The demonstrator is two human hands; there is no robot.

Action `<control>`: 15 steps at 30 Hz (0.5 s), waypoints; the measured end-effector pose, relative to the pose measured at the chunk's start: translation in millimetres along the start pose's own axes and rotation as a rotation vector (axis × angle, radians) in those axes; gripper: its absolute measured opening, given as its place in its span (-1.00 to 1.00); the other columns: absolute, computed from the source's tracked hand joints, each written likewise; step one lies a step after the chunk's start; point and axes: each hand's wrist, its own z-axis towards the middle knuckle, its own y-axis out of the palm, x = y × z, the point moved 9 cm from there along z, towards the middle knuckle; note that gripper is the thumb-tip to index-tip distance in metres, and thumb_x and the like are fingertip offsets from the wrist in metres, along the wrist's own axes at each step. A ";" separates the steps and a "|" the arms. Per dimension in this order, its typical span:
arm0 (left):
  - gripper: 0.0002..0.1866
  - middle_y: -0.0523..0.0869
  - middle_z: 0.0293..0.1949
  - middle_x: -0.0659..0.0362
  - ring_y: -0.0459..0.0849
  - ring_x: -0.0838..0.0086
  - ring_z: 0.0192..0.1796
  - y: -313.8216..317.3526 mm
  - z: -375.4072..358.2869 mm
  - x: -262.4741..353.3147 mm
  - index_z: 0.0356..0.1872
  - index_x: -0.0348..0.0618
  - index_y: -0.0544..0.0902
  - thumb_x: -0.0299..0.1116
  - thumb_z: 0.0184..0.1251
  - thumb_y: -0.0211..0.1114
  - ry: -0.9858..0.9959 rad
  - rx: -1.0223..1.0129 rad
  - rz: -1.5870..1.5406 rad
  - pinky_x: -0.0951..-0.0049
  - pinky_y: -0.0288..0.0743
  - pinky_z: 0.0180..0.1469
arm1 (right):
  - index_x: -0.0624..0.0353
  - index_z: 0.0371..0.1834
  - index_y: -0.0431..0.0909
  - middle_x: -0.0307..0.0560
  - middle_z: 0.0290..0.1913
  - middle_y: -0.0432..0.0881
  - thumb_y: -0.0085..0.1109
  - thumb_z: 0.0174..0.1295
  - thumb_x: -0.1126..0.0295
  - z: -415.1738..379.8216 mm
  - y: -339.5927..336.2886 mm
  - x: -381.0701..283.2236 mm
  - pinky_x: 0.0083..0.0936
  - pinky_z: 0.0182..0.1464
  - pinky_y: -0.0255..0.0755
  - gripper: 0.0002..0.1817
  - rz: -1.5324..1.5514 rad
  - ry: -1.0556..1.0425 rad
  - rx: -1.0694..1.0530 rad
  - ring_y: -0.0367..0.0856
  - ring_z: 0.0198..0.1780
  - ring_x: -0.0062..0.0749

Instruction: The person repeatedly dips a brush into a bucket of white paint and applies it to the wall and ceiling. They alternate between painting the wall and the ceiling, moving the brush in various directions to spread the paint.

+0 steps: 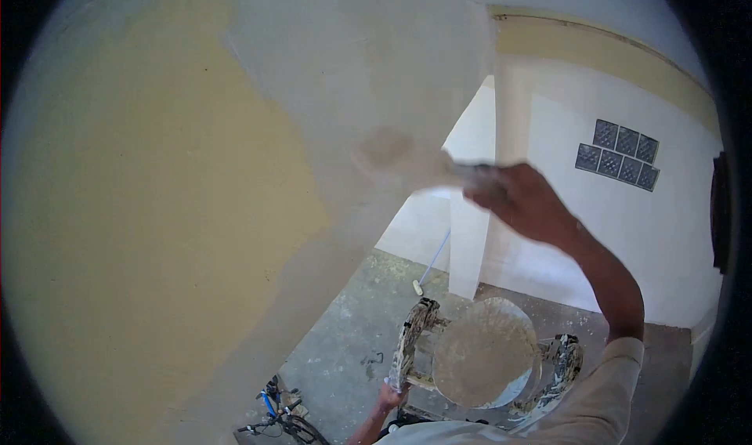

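Observation:
My right hand (509, 193) is closed round the dark handle of a putty knife, whose blade (392, 159) is blurred by motion in front of the wall. Grey wet-looking coating (360, 69) covers part of the yellow wall (157, 179). Low in the view, my left hand (390, 396) grips the splattered ladder (409, 343) by its left side rail. A round bucket or pan (486, 351) with greyish-brown material rests at the ladder top, between the rails.
A bicycle (286, 421) stands on the floor at the bottom left. A roller (418, 287) with a blue pole leans by a white pillar (468, 249). Patterned vent blocks (619, 155) are set in the far white wall. A dark frame is at the right edge.

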 end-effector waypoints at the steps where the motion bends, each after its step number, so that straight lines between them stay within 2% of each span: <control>1: -0.68 0.56 -0.26 0.04 0.53 0.25 -0.18 2.4 -3.3 -7.9 -0.20 -0.20 0.47 -0.28 0.00 0.12 -0.066 -0.015 -0.031 0.39 0.36 -0.18 | 0.18 -0.11 0.42 0.01 -0.49 0.50 0.01 0.06 0.21 -4.4 -2.1 2.5 -0.59 -0.31 0.28 -0.63 -0.001 0.001 -0.004 0.43 -0.47 -0.44; 3: -0.68 0.56 -0.26 0.04 0.52 0.24 -0.18 3.0 -6.7 -19.2 -0.20 -0.20 0.47 -0.28 0.00 0.12 -0.129 -0.034 -0.057 0.38 0.36 -0.18 | 0.18 -0.14 0.44 0.00 -0.46 0.53 0.04 0.05 0.21 -15.0 14.0 12.8 -0.55 -0.28 0.31 -0.64 0.289 0.164 -0.283 0.47 -0.43 -0.46; 4: -0.68 0.55 -0.23 0.05 0.50 0.21 -0.15 5.0 -6.9 -20.0 -0.18 -0.17 0.46 -0.27 0.01 0.11 -0.108 -0.048 -0.058 0.36 0.35 -0.14 | 0.20 -0.19 0.46 -0.01 -0.44 0.55 0.03 0.05 0.20 -9.7 -0.9 11.5 -0.54 -0.23 0.31 -0.66 0.237 0.130 -0.186 0.49 -0.40 -0.41; 6: -0.67 0.54 -0.20 0.05 0.48 0.18 -0.11 6.5 -6.3 -19.5 -0.16 -0.14 0.46 -0.26 0.01 0.10 -0.096 -0.069 -0.057 0.34 0.34 -0.10 | 0.07 -0.09 0.42 0.03 -0.39 0.52 -0.09 0.10 0.15 13.2 -37.6 6.9 -0.36 -0.09 0.28 -0.64 0.174 0.056 0.002 0.48 -0.32 -0.29; 7: -0.67 0.54 -0.21 0.04 0.49 0.20 -0.13 3.5 -3.0 -12.6 -0.18 -0.17 0.46 -0.26 0.01 0.11 -0.079 -0.054 -0.072 0.35 0.35 -0.14 | 0.12 -0.08 0.39 0.05 -0.38 0.51 -0.11 0.10 0.11 29.7 -59.2 11.9 -0.33 -0.08 0.27 -0.60 0.103 0.154 0.089 0.47 -0.31 -0.18; 8: -0.68 0.54 -0.21 0.03 0.50 0.21 -0.15 1.3 -2.7 -6.6 -0.20 -0.19 0.47 -0.26 0.00 0.12 -0.065 -0.040 -0.087 0.36 0.36 -0.17 | 0.21 -0.27 0.48 -0.04 -0.44 0.53 0.04 0.02 0.12 44.9 -84.7 -1.9 -0.52 -0.23 0.31 -0.63 -0.174 -0.047 0.230 0.46 -0.40 -0.41; 9: -0.68 0.54 -0.21 0.03 0.50 0.21 -0.15 2.7 -4.8 -6.2 -0.20 -0.19 0.47 -0.26 0.00 0.12 -0.082 -0.045 -0.084 0.36 0.36 -0.17 | 0.19 -0.30 0.48 -0.07 -0.44 0.51 0.06 0.00 0.13 65.9 -103.0 2.9 -0.56 -0.30 0.31 -0.65 0.076 0.011 0.336 0.40 -0.47 -0.43; 10: -0.68 0.55 -0.23 0.03 0.51 0.21 -0.15 2.8 -5.4 -10.7 -0.20 -0.19 0.47 -0.26 0.00 0.12 -0.125 -0.028 -0.072 0.36 0.36 -0.18 | 0.17 -0.29 0.48 -0.13 -0.50 0.44 0.06 0.01 0.13 77.1 -114.0 4.3 -0.62 -0.36 0.29 -0.66 0.229 0.169 0.443 0.33 -0.53 -0.50; 11: -0.68 0.55 -0.24 0.04 0.51 0.21 -0.16 3.0 -5.7 -16.1 -0.21 -0.19 0.47 -0.25 0.00 0.12 -0.167 -0.009 -0.060 0.36 0.37 -0.19 | 0.27 -0.12 0.38 -0.12 -0.48 0.46 -0.02 0.10 0.20 95.7 -124.8 -16.6 -0.54 -0.31 0.33 -0.61 0.239 0.107 0.309 0.38 -0.47 -0.45; 12: -0.68 0.55 -0.24 0.04 0.51 0.21 -0.16 5.6 -7.1 -20.9 -0.21 -0.19 0.47 -0.25 0.00 0.12 -0.179 -0.012 -0.059 0.36 0.37 -0.19 | 0.24 -0.06 0.35 -0.12 -0.50 0.46 -0.03 0.11 0.19 96.0 -132.9 -41.7 -0.57 -0.35 0.34 -0.59 0.160 -0.071 0.231 0.38 -0.50 -0.49; 14: -0.67 0.57 -0.28 0.04 0.52 0.22 -0.17 4.5 -9.5 -26.0 -0.20 -0.19 0.47 -0.25 0.00 0.12 -0.143 0.006 0.009 0.37 0.37 -0.20 | 0.23 -0.05 0.35 -0.17 -0.56 0.43 -0.04 0.12 0.18 98.2 -124.5 -27.9 -0.63 -0.44 0.30 -0.58 0.217 0.234 0.282 0.33 -0.56 -0.56; 15: -0.67 0.57 -0.28 0.04 0.52 0.22 -0.17 5.2 -10.9 -31.7 -0.20 -0.19 0.47 -0.25 0.00 0.12 -0.158 -0.002 0.008 0.37 0.37 -0.20 | 0.24 -0.05 0.36 -0.20 -0.60 0.38 -0.04 0.12 0.17 98.3 -109.9 -32.4 -0.66 -0.48 0.24 -0.58 0.169 0.166 0.200 0.27 -0.58 -0.59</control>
